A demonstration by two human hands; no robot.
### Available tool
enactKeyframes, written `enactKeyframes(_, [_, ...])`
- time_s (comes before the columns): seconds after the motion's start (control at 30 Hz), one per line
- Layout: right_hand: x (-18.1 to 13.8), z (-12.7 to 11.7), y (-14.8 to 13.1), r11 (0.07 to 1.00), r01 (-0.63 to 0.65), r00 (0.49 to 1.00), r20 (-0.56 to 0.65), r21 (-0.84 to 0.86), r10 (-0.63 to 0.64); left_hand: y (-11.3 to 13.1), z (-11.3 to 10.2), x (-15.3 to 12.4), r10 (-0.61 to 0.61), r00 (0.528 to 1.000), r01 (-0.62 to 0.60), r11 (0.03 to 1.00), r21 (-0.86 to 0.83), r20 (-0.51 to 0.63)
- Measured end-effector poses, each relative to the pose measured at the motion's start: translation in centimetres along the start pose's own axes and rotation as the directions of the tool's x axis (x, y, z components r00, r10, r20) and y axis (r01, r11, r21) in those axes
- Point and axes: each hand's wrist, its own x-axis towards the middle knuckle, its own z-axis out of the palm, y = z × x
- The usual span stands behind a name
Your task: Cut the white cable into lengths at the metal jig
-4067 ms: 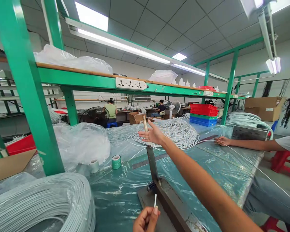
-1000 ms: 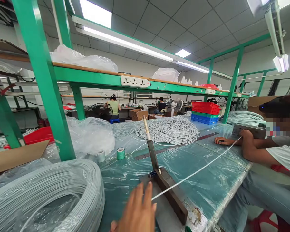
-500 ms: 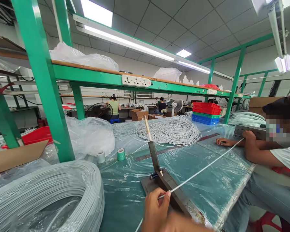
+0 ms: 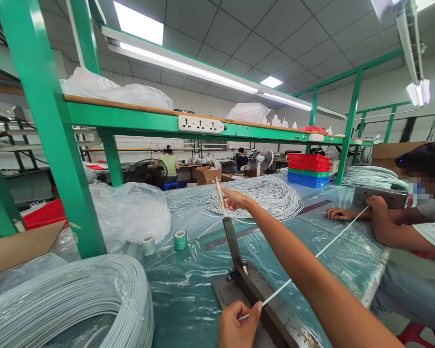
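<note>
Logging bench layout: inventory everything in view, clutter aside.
bench: 1, green, foreground
cable coils: 3+, whitish, left, middle, far right
stretched cable: 1, white, foreground right
lever tool: 1, grey-brown, centre foreground
tape rolls: 2, green and whitish, left-centre
crate stack: 1, red/green/blue, far bench
shelf: 1, green-framed, above bench
plastic bags: several, clear, bench and shelf
fans: 2, black and white, background
co-workers: 3, white/green/dark tops, right and background
left hand: 1, bare, pinching cable
right hand: 1, bare, at lever tool

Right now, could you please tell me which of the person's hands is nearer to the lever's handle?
Right: the right hand is at the handle, perhaps touching; the left hand is well below it, pinching a white cable.
</note>
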Motion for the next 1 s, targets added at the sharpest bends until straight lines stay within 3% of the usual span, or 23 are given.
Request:
enactKeyframes(0.17, [0.6, 0.8, -0.6, 0.999, -0.037, 0.999, 0.038, 0.024, 0.036, -0.2, 0.0, 0.4, 0.015, 0.999, -0.012, 0.998, 0.068, -0.041])
enactKeyframes(0.33, [-1.6, -0.1, -1.2, 0.996, -0.029, 1.000, 0.007, 0.081, 0.029, 0.2, -0.3, 0.3, -0.043, 0.998, 0.041, 0.997, 0.059, 0.046])
enactKeyframes(0.43, [-5.7, -1.7, -1.7, 0.991, 0.009, 1.000, 0.029, 0.137, -0.013, 0.6, -0.4, 0.2, -0.061, 0.995, 0.057, 0.997, 0.052, 0.074])
enactKeyframes(0.53, [-11.8, -3.3, -1.3, 0.974, 0.017, 0.996, 0.082, 0.226, -0.036, 0.8, -0.5, 0.1, -0.055, 0.996, 0.052, 0.997, 0.048, 0.073])
enactKeyframes(0.73, [-23.8, -2.7, 3.6, 0.952, -0.090, 0.996, 0.052, 0.294, 0.079, 0.6, -0.6, 0.1, -0.043, 0.996, 0.044, 0.999, -0.013, 0.076])
enactKeyframes(0.87, [-27.8, -1.0, 6.9, 0.930, -0.237, 0.968, -0.012, 0.281, 0.250, 0.6, -0.5, 0.1, -0.036, 0.997, 0.037, 0.999, -0.014, 0.064])
enactKeyframes(1.0, [-29.8, 0.2, 8.3, 0.906, -0.333, 0.943, 0.076, 0.262, 0.325, 0.6, -0.4, 0.1, -0.031, 0.998, 0.031, 1.000, 0.001, 0.054])
